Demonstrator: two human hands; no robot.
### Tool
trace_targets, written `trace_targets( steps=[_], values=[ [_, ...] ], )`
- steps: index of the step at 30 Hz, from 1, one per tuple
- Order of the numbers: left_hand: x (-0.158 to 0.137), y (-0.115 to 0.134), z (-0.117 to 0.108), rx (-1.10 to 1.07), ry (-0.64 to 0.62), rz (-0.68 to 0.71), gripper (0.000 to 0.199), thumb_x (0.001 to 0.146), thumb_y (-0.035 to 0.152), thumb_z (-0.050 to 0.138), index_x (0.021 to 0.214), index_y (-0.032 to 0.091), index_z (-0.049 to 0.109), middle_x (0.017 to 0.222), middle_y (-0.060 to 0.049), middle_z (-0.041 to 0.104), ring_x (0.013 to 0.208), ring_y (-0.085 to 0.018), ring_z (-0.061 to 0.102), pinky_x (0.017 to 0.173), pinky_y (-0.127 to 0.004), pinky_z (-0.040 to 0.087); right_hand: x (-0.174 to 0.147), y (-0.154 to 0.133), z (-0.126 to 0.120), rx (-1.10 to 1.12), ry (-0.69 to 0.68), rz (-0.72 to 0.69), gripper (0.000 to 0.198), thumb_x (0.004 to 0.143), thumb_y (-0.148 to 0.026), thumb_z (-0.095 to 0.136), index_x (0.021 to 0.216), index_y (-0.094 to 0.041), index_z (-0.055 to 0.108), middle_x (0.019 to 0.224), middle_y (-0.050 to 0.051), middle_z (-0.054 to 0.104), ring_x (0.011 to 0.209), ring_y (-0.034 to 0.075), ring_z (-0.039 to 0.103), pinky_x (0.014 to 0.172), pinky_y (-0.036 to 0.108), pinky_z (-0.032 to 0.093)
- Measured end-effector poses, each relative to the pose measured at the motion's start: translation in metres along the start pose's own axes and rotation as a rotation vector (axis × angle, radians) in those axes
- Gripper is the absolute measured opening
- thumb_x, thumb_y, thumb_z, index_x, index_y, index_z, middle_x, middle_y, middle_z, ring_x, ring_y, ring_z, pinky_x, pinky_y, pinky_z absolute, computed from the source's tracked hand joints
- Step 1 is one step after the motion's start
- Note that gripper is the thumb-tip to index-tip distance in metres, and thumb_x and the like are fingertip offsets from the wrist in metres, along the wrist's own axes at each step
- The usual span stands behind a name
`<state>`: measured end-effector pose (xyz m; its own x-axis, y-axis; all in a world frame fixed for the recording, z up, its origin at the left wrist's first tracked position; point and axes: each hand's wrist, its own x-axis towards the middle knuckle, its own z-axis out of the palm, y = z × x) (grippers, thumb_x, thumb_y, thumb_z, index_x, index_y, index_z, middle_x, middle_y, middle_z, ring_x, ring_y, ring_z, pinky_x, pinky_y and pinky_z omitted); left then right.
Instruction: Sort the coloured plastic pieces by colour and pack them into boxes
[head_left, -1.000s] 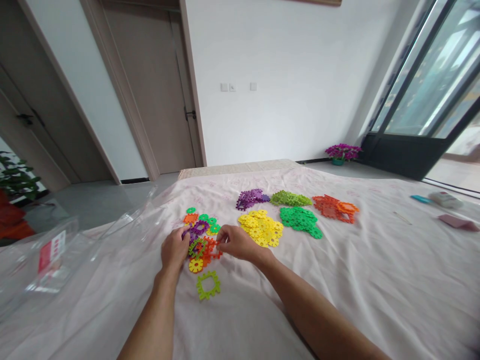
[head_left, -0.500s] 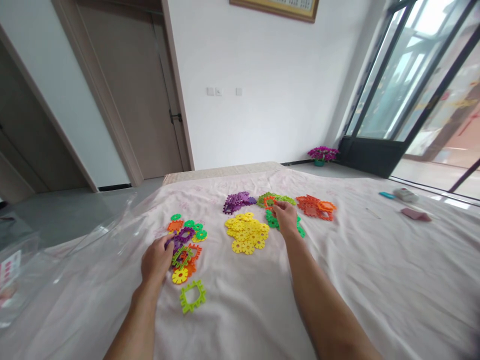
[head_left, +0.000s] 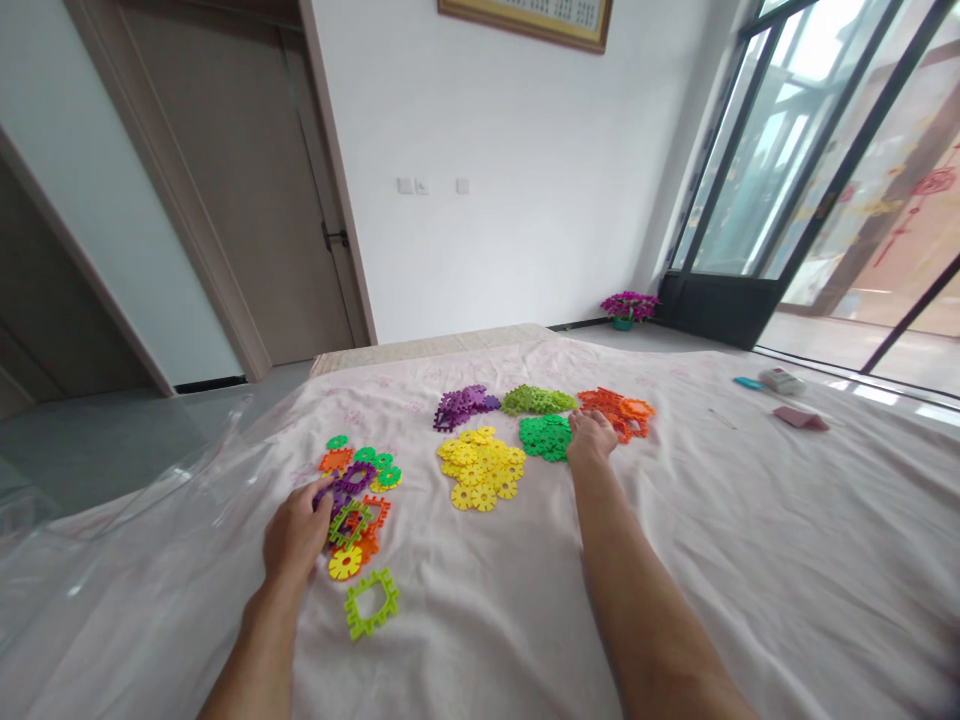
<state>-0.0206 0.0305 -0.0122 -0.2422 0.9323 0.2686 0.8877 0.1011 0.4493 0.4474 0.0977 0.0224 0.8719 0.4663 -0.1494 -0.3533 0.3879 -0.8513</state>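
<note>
My left hand [head_left: 295,535] is at the left heap of mixed plastic building pieces, its fingers closed on a purple square piece [head_left: 324,495] at the heap's edge. Beside it lie another purple piece [head_left: 358,477], a lime square frame [head_left: 350,523], an orange frame [head_left: 377,513] and a yellow notched disc [head_left: 345,562]. My right hand [head_left: 592,437] reaches to the near left edge of the orange pile [head_left: 619,408]. Its fingers are pinched at an orange square piece [head_left: 589,398], partly hidden by the hand. Green discs [head_left: 545,438] lie just left of that hand.
Piles of yellow discs [head_left: 482,468], purple pieces [head_left: 463,405] and lime pieces [head_left: 536,400] lie on the pale cloth [head_left: 480,620]. One lime square frame [head_left: 371,603] lies nearest me. Clear plastic [head_left: 172,510] is at left; a pink item [head_left: 801,417] at right.
My right hand has carried an orange square piece rightward from above the green and lime piles to the orange pile. My left hand stays at the mixed heap. The view has turned slightly right.
</note>
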Motion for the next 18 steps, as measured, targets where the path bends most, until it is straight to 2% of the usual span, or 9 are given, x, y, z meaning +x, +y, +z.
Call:
trace_targets(
  steps=[2,3,5,9,13,15,18],
  values=[
    [0.0,0.001,0.0,0.001,0.001,0.002,0.039,0.088,0.033,0.043,0.118,0.023,0.065,0.122,-0.006,0.067,0.11,-0.022,0.062,0.091,-0.03,0.047,-0.017,0.003,0.008,-0.023,-0.139,0.03,0.038,0.057,-0.013,0.067,0.094,-0.017,0.058,0.078,-0.003,0.062,0.068,0.01,0.064,0.064,0.021,0.057],
    [0.0,0.001,0.0,0.002,0.002,0.002,0.039,0.088,0.033,0.043,0.118,0.023,0.065,0.123,-0.006,0.067,0.111,-0.023,0.062,0.091,-0.03,0.047,-0.029,0.003,0.013,-0.057,-0.261,0.053,0.038,0.056,-0.015,0.069,0.093,-0.016,0.061,0.078,-0.003,0.064,0.067,0.011,0.064,0.064,0.022,0.056],
    [0.0,0.001,0.0,0.002,0.003,-0.009,0.039,0.088,0.033,0.043,0.119,0.024,0.065,0.124,-0.006,0.066,0.112,-0.023,0.061,0.091,-0.031,0.047,-0.059,0.005,0.021,-0.183,-0.558,0.097,0.038,0.057,-0.019,0.073,0.094,-0.016,0.064,0.079,-0.001,0.066,0.064,0.01,0.063,0.062,0.021,0.054],
    [-0.001,0.002,0.0,-0.009,0.001,-0.037,0.039,0.089,0.034,0.043,0.119,0.026,0.065,0.125,-0.005,0.066,0.112,-0.024,0.061,0.091,-0.033,0.047,-0.138,0.01,0.033,-0.519,-1.255,0.135,0.033,0.064,-0.03,0.075,0.094,-0.017,0.069,0.074,-0.001,0.066,0.059,0.008,0.059,0.052,0.018,0.045],
    [-0.001,0.003,-0.001,-0.046,0.015,-0.016,0.038,0.088,0.032,0.044,0.119,0.025,0.065,0.126,-0.004,0.066,0.115,-0.022,0.06,0.093,-0.031,0.046,-0.211,0.019,0.029,-0.811,-1.771,0.149,0.029,0.069,-0.037,0.075,0.09,-0.017,0.072,0.071,-0.001,0.066,0.061,0.008,0.057,0.053,0.018,0.042],
    [-0.002,0.004,-0.002,-0.039,0.016,-0.01,0.037,0.088,0.031,0.044,0.118,0.024,0.065,0.125,-0.005,0.066,0.114,-0.022,0.06,0.094,-0.031,0.046,-0.235,0.022,0.023,-0.922,-1.921,0.051,0.033,0.067,-0.041,0.077,0.091,-0.018,0.072,0.075,-0.001,0.066,0.065,0.009,0.056,0.056,0.018,0.041],
    [-0.003,0.005,-0.004,-0.027,0.022,-0.004,0.038,0.088,0.031,0.044,0.118,0.024,0.065,0.125,-0.005,0.066,0.114,-0.022,0.06,0.095,-0.032,0.046,-0.255,0.02,0.016,-1.138,-2.009,-0.258,0.046,0.059,-0.047,0.081,0.095,-0.021,0.071,0.082,-0.002,0.066,0.069,0.011,0.055,0.056,0.018,0.036]
  ],
)
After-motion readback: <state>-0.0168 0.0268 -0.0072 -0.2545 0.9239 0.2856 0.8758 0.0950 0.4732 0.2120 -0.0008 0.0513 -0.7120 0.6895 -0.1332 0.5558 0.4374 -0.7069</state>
